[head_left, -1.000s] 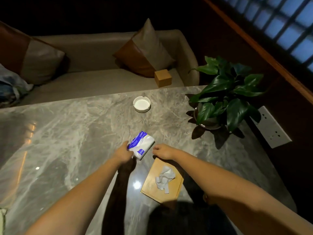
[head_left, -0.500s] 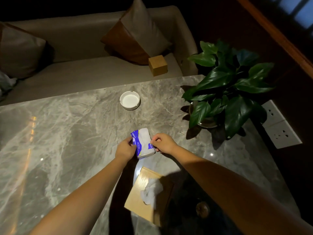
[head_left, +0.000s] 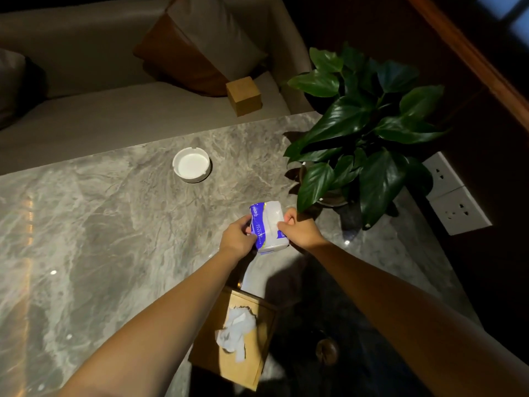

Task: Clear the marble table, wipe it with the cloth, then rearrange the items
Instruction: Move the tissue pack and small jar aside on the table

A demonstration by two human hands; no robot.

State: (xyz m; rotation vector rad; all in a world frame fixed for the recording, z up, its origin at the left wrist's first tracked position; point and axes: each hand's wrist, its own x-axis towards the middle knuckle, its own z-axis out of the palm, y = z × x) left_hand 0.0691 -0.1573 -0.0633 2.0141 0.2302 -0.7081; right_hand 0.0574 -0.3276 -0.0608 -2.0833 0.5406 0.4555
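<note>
Over the grey marble table [head_left: 100, 224], both my hands hold a blue-and-white tissue pack [head_left: 269, 229]. My left hand [head_left: 237, 239] grips its left side. My right hand [head_left: 297, 229] pinches at the white top right of the pack. A wooden tissue box [head_left: 229, 359] with white tissue sticking out sits near me, under my arms. A white ashtray [head_left: 191, 165] stands farther back on the table. A potted plant [head_left: 363, 138] with dark green leaves stands at the table's right side, close to my right hand.
A beige sofa [head_left: 114, 116] with cushions runs behind the table; a small wooden cube [head_left: 244, 95] sits on its seat. White wall sockets [head_left: 455, 202] are at the right, past the plant. The room is dim.
The pack has been lifted off the table and turned more upright. My right hand has closed on its top. The view has shifted, so the tissue box now sits lower in frame.
</note>
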